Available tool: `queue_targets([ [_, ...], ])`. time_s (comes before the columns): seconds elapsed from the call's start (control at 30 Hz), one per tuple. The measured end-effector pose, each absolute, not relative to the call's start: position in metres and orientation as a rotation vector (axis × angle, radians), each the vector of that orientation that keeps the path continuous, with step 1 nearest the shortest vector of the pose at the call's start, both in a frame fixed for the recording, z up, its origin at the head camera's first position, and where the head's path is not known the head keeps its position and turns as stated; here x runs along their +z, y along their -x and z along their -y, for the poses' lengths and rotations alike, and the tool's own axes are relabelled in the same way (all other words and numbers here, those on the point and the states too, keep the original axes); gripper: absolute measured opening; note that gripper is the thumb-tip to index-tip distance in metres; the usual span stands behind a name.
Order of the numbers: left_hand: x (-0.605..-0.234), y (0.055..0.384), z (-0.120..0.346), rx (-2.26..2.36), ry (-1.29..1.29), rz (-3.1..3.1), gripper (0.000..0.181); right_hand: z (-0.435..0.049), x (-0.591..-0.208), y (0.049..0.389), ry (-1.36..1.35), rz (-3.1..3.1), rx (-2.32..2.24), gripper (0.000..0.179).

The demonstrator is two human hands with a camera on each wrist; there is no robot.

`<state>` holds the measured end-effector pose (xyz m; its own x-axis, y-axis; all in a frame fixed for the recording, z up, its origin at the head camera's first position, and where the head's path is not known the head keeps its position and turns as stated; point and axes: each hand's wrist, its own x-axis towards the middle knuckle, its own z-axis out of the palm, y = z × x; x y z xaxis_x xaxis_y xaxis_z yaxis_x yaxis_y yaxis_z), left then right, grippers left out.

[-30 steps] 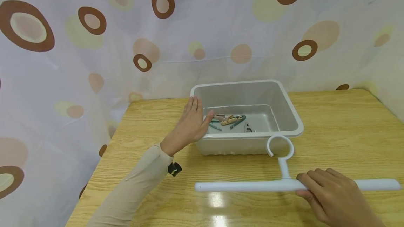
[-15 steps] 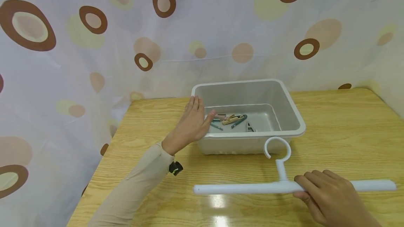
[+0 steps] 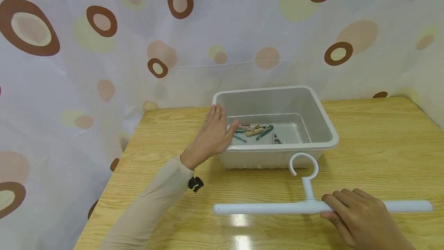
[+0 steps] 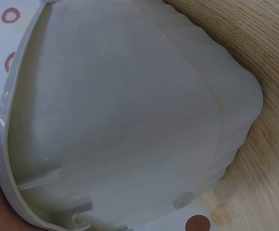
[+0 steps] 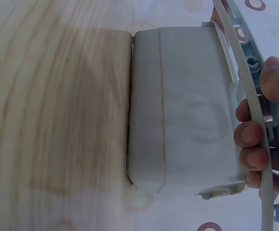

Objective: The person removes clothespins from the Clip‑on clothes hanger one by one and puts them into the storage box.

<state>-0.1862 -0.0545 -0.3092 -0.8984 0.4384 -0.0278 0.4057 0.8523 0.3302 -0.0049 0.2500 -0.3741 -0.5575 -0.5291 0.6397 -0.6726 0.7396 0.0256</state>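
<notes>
My left hand (image 3: 214,132) rests with extended fingers on the left rim of a grey plastic bin (image 3: 277,157). Its thumb lies over the near left corner. Inside the bin are several clothespins (image 3: 256,131), some of them hidden behind that thumb. My right hand (image 3: 360,215) grips a white plastic clothes hanger (image 3: 263,208) along its bar, right of the hook. In the right wrist view, curled fingers (image 5: 251,134) wrap round the hanger (image 5: 252,96). The hook (image 3: 304,165) points up, in front of the bin's near side. Only the bin's outer wall (image 4: 120,96) fills most of the left wrist view.
Everything is above or on a wooden table (image 3: 173,126), which reaches back to a patterned curtain (image 3: 194,49). Its surface extends to both sides of the bin. A black band (image 3: 195,184) sits at the left wrist.
The hanger and my right hand have shifted slightly left and a little down. My left hand keeps its place on the bin's rim; the view itself has drifted a little.
</notes>
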Motion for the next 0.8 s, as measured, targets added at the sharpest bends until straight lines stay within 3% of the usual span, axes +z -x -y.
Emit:
queue_targets([
  [0.8,-0.3109,0.1865,0.0546,0.492,-0.67,-2.925,0.071,-0.2411,-0.384,0.0098,-0.935,2.323,0.307,0.048],
])
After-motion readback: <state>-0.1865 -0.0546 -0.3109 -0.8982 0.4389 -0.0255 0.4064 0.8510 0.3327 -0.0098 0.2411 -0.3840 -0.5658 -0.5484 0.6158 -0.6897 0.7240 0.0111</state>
